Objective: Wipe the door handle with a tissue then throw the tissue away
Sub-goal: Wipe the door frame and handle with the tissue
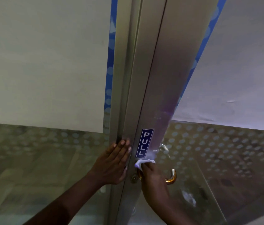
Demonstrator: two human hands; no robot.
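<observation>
A brass-coloured door handle point(172, 177) curves out from the metal door frame point(157, 78), just below a blue PULL sticker point(144, 143). My right hand point(154, 179) grips a crumpled white tissue point(141, 163) and presses it on the handle's inner part, covering most of it. Only the handle's right curve and a bit near the lock show. My left hand point(111, 163) lies flat with fingers together against the frame's left edge, holding nothing.
Frosted glass panels with a dot pattern flank the frame at left point(38, 159) and right point(225, 151). White sheets point(43, 62) cover the upper glass. A second chrome handle point(163, 147) shows behind the glass.
</observation>
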